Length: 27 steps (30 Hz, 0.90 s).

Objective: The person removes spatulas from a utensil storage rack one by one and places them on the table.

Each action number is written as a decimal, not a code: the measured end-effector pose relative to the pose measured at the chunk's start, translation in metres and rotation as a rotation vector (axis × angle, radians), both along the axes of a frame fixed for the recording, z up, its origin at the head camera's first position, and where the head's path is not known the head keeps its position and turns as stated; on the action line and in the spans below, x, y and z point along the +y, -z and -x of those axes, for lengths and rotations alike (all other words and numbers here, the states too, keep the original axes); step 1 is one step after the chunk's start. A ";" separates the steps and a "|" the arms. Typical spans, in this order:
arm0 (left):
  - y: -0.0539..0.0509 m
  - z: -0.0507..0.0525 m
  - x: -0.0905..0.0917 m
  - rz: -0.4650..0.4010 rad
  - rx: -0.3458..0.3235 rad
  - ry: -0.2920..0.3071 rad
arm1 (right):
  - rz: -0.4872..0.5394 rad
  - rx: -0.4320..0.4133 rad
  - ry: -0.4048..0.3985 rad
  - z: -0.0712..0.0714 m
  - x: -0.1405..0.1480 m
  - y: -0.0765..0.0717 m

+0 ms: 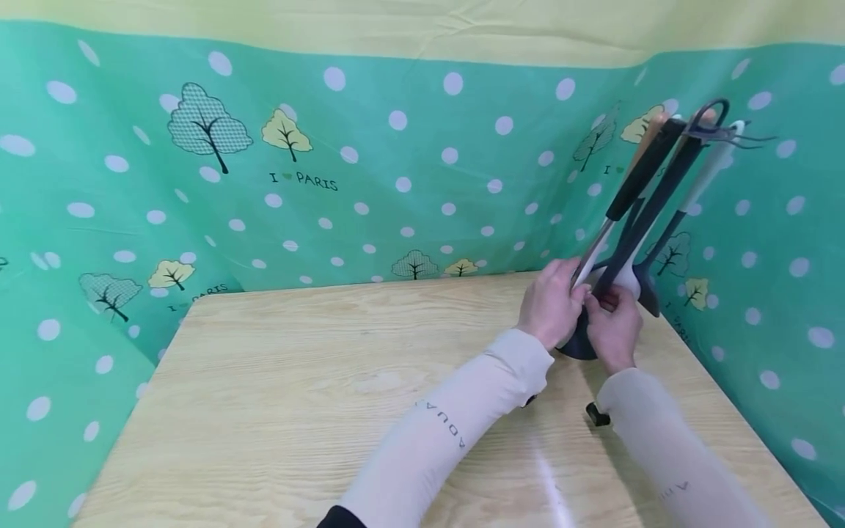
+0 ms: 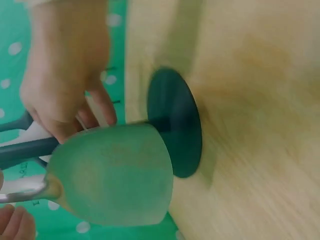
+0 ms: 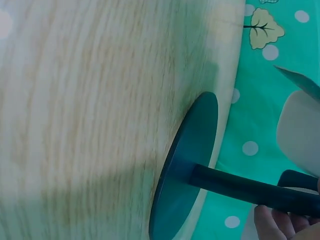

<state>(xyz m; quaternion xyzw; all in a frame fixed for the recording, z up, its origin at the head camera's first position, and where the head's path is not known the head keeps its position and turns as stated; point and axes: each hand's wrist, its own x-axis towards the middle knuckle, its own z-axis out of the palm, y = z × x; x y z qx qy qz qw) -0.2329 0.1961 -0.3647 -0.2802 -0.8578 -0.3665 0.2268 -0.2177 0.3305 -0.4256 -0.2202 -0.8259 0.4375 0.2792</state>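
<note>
A dark utensil stand with a round base (image 3: 187,175) and a thin pole (image 3: 235,187) stands at the table's back right, hung with several kitchen utensils. My left hand (image 1: 549,304) grips the metal shaft of a black-handled spatula (image 1: 645,172), left of the pole. Its broad blade (image 2: 112,177) hangs above the base in the left wrist view. My right hand (image 1: 615,326) is on the pole's right side, thumb and fingers curled at it; its fingertips (image 3: 280,222) show beside the pole in the right wrist view. A white ladle (image 1: 628,279) hangs close behind this hand.
A dark utensil head (image 1: 648,292) hangs at the stand's right; a pale-handled utensil (image 1: 709,172) rises above it. The pale wood table (image 1: 297,389) extends left and forward. A green dotted curtain (image 1: 370,147) borders it behind and at both sides.
</note>
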 end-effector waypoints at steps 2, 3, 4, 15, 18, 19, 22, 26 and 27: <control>0.001 0.001 0.000 -0.001 0.013 -0.001 | -0.010 0.017 0.005 0.003 0.000 0.002; 0.001 0.002 0.001 -0.014 0.016 0.002 | -0.016 0.022 0.009 0.004 -0.001 0.003; 0.002 0.003 0.001 -0.032 0.016 0.003 | -0.019 0.025 0.013 0.005 -0.001 0.003; 0.000 0.010 0.009 -0.271 0.034 0.043 | -0.049 0.068 0.026 0.008 0.003 0.006; -0.001 0.011 0.011 -0.283 0.023 0.046 | -0.049 0.046 0.008 0.007 0.004 0.005; -0.001 0.011 0.011 -0.281 0.022 0.042 | -0.050 0.035 0.003 0.007 0.004 0.004; -0.002 0.010 0.012 -0.271 0.021 0.034 | -0.052 0.017 -0.010 0.006 0.005 0.004; -0.003 0.010 0.012 -0.254 0.039 0.026 | -0.069 0.034 -0.010 0.007 0.005 0.005; -0.003 0.010 0.012 -0.251 0.045 0.026 | -0.076 0.040 -0.007 0.007 0.005 0.005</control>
